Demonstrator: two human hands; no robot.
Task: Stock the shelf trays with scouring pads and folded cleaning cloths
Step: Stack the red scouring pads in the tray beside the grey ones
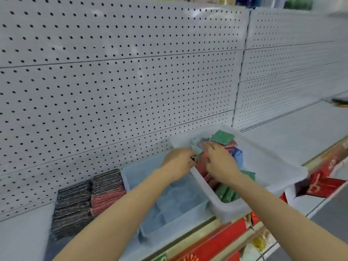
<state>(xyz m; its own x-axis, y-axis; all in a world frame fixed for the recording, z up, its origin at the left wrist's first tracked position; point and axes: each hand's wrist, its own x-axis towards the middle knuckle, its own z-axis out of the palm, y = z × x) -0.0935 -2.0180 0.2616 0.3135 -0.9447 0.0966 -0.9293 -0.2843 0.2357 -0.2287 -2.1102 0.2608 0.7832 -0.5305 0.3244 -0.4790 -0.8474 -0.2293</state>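
While both hands work inside the translucent white plastic tray (263, 166) at 3 o'clock | left hand (178, 162) pinches pale folded cloth (196, 146) | right hand (219, 161) presses red pads (201, 164), grip unclear | judged soft, light; take by folded edge.

Bright even light, soft shadows, motion blur, wide-angle edge distortion

Translucent plastic tray (278, 166), rough glittery scouring pads (223, 137), matt perforated metal backboard (113, 72).

Both hands (178, 162) (219, 161) reach among coloured pads (223, 137) in a tray (263, 166).
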